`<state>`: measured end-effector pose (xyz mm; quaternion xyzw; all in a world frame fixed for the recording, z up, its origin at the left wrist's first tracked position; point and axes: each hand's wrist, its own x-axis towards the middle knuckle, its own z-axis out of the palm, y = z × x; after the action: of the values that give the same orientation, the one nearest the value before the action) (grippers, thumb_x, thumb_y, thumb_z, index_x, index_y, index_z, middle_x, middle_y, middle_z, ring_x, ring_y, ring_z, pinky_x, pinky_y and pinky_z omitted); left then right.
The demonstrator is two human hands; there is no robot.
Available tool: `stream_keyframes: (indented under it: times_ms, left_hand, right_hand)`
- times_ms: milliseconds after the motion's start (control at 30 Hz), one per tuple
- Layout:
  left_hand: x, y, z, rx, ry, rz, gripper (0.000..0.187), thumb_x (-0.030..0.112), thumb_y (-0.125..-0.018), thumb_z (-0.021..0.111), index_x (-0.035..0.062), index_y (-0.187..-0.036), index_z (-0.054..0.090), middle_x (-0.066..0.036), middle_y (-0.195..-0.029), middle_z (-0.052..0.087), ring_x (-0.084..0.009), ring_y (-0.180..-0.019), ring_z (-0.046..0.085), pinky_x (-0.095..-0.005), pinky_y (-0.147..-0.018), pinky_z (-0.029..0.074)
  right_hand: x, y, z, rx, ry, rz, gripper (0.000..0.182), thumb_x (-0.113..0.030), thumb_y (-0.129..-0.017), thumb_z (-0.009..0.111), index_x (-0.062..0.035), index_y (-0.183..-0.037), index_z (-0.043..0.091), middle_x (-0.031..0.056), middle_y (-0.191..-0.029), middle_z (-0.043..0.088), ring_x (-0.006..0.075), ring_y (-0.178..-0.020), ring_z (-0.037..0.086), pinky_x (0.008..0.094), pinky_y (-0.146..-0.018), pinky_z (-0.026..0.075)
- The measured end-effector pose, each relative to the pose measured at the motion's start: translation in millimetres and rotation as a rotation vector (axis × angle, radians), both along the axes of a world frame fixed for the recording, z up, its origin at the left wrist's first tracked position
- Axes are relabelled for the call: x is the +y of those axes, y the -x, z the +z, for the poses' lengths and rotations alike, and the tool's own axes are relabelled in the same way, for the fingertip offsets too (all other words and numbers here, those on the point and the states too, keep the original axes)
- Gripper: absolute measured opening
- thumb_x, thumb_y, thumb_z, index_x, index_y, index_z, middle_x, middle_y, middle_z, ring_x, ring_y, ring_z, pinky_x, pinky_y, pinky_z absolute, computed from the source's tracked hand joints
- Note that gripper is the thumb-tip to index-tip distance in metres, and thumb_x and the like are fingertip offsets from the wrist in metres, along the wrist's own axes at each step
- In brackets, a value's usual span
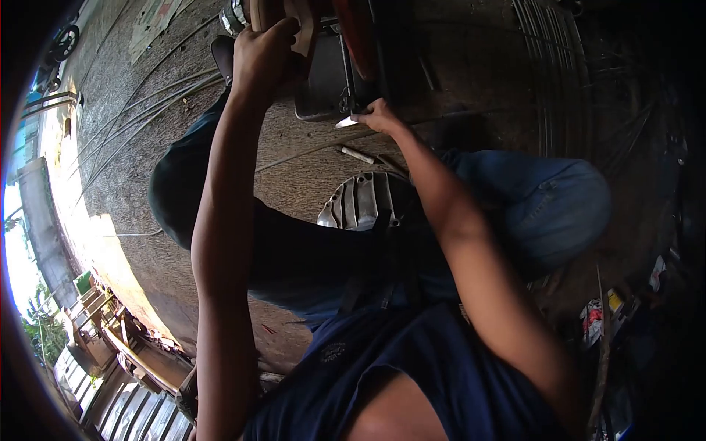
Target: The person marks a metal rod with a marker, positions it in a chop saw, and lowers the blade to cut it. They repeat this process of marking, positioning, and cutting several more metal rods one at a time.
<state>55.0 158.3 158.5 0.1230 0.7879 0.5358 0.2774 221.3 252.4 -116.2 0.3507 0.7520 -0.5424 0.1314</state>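
My left hand point(263, 59) is closed around a brown piece that looks like wood point(305, 33) at the top of the view; its upper end is cut off by the frame. My right hand point(379, 117) reaches forward, its fingers closed on a small, bright, flat piece point(347, 122) whose kind I cannot make out. That piece is at the near edge of a dark flat panel point(320, 92). A reddish-brown bar point(357, 44) slants down above the panel, beside a thin metal rod. Shadow hides some of the right fingers.
A ribbed metal casing point(360, 202) lies on the rough floor point(294, 143) between my legs. Long thin rods point(548, 51) run along the upper right, with more rods point(158, 103) at the left. Wooden furniture pieces point(132, 353) stand lower left; litter point(596, 320) lies at right.
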Motion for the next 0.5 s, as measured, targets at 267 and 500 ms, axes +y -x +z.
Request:
stream_keyframes:
  times_ms: [267, 500]
  left_hand:
    - [1, 1, -2, -0.028, -0.026, 0.011, 0.035, 0.023, -0.077, 0.066, -0.0091, -0.089, 0.058, -0.015, -0.063, 0.062, -0.0228, -0.051, 0.064, -0.0315, -0.046, 0.052]
    - [3, 1, -1, 0.017, -0.03, 0.015, 0.033, 0.023, -0.076, 0.067, -0.008, -0.086, 0.059, -0.014, -0.065, 0.061, -0.021, -0.051, 0.064, -0.0303, -0.047, 0.051]
  right_hand:
    - [-8, -23, -2, 0.167, -0.473, -0.073, 0.044, -0.038, -0.063, 0.081, -0.0041, -0.088, 0.069, 0.0187, -0.086, 0.069, 0.0389, -0.079, 0.067, 0.0429, -0.073, 0.053]
    - [-46, 3, 28, 0.142, -0.668, 0.018, 0.066, -0.057, -0.067, 0.074, 0.0052, -0.085, 0.065, 0.0199, -0.078, 0.067, 0.0363, -0.077, 0.067, 0.0434, -0.076, 0.054]
